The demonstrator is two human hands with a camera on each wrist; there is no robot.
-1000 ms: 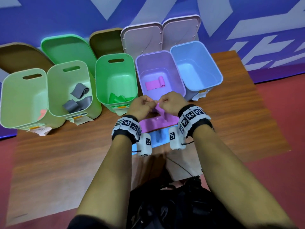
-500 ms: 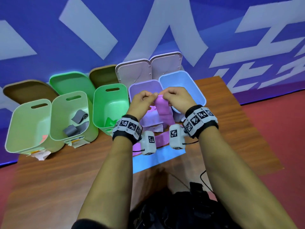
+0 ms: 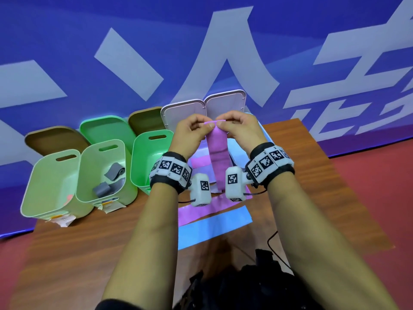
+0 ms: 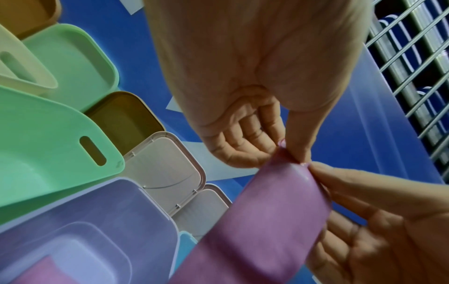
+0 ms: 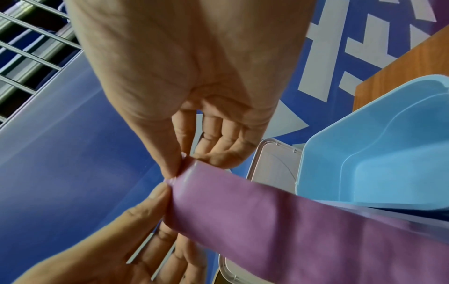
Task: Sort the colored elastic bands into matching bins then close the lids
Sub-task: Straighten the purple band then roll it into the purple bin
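Observation:
Both hands hold a purple elastic band [image 3: 218,153] by its top edge, raised above the purple bin [image 3: 201,153]. My left hand [image 3: 202,126] pinches the left corner and my right hand [image 3: 223,124] pinches the right corner. The band [image 4: 267,221] hangs down long and flat between my wrists; its strip [image 5: 291,230] crosses the right wrist view. Another purple band [image 3: 197,163] lies inside the purple bin [image 4: 73,221]. On the table below lie a pink-purple band [image 3: 199,212] and a light blue band [image 3: 214,227]. The blue bin [image 5: 376,163] stands to the right, mostly hidden in the head view.
Left of the purple bin stand a green bin [image 3: 152,157], a pale green bin [image 3: 102,171] with grey bands [image 3: 107,182], and another pale green bin [image 3: 53,182]. Open lids [image 3: 183,113] lean against the blue wall behind. A black cable [image 3: 274,245] lies near the table's front.
Both hands have lifted the purple band from the table up above the purple bin, and it now hangs stretched out below them. The head camera has tilted upward.

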